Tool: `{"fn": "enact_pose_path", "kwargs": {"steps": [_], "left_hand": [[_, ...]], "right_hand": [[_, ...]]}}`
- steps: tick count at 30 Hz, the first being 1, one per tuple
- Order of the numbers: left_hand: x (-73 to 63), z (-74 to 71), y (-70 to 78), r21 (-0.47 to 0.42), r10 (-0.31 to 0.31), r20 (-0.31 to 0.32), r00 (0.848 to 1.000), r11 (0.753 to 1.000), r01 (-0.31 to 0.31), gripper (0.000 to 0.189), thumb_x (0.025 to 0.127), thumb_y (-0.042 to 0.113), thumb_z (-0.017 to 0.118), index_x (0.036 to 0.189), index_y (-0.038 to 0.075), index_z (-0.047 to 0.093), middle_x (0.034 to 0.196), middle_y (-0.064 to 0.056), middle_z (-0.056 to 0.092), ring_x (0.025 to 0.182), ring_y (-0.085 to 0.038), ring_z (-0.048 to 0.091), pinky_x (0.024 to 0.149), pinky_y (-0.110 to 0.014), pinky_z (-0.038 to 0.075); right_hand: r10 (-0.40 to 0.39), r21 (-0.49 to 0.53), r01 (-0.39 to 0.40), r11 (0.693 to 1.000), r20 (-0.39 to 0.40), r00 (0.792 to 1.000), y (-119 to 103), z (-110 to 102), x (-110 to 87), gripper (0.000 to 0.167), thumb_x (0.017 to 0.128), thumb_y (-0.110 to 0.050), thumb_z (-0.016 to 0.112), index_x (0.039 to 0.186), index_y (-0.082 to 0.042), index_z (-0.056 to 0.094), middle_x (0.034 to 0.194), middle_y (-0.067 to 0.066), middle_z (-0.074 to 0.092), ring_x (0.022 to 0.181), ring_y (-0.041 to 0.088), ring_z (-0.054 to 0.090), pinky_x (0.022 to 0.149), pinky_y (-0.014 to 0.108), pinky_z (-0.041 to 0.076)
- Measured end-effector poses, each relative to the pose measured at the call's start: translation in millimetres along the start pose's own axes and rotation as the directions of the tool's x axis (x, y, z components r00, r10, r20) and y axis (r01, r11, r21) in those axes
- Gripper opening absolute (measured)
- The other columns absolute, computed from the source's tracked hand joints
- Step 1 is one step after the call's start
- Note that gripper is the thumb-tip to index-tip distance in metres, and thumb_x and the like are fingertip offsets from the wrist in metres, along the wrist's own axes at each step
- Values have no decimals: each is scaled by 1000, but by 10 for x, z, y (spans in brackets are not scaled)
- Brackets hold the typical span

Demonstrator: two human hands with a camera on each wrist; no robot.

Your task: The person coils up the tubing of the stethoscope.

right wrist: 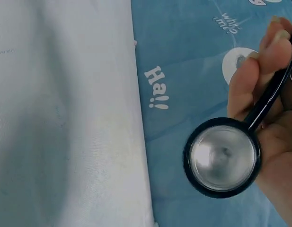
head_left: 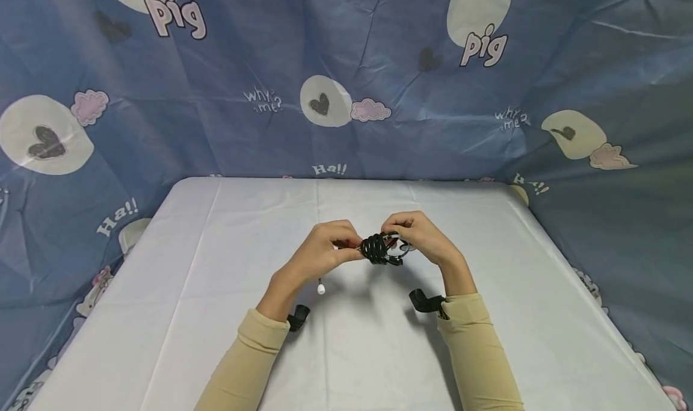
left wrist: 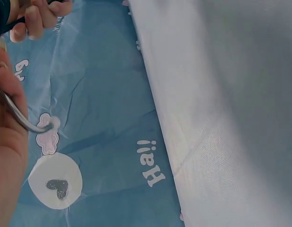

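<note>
A stethoscope [head_left: 373, 250] with its black tubing wound into a tight coil is held above the table, between the two hands. My left hand [head_left: 319, 251] grips the coil's left end, thumb and fingers closing on it. Below that hand hangs a white eartip [head_left: 321, 289]; the left wrist view shows a curved metal ear tube [left wrist: 20, 118] by the palm. On the other side, my right hand [head_left: 422, 236] pinches the tubing. Close up in the right wrist view, the round chestpiece [right wrist: 224, 158] with its black rim hangs beside the palm. Fingers partly hide the coil's ends.
The white-covered table [head_left: 243, 230] lies under both hands. Blue printed cloth [head_left: 216, 98] hangs behind it and along its sides. Black wrist-worn devices [head_left: 425, 301] stick out near both sleeve cuffs.
</note>
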State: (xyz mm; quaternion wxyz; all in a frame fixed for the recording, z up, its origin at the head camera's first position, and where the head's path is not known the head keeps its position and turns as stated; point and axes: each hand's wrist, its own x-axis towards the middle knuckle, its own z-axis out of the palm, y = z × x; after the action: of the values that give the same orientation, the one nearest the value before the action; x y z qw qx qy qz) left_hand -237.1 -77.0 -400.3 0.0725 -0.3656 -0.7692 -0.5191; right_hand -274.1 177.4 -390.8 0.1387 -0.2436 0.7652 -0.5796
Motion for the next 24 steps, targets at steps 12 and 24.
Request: {"fn": "enact_pose_path", "kwargs": {"steps": [12,24], "left_hand": [[-19,-98,5,34,-98,-229,968,993,109,9,81,15,82,88,19,78,84,5,67,76,-11,59,71,-25,52],[-32,-163,-58,157,-153,-384,910,961,228,7,81,17,82,84,18,76,77,7,63,64,-12,53,58,-26,45]], "right_hand": [[12,-1,-12,1000,65,998,23,79,38,18,96,-5,59,111,1,68,96,11,72,87,25,70,88,49,55],[35,-139,-21,990,100,994,-55,182,47,26,96,-16,63,121,-10,67,89,12,73,89,21,68,91,36,50]]}}
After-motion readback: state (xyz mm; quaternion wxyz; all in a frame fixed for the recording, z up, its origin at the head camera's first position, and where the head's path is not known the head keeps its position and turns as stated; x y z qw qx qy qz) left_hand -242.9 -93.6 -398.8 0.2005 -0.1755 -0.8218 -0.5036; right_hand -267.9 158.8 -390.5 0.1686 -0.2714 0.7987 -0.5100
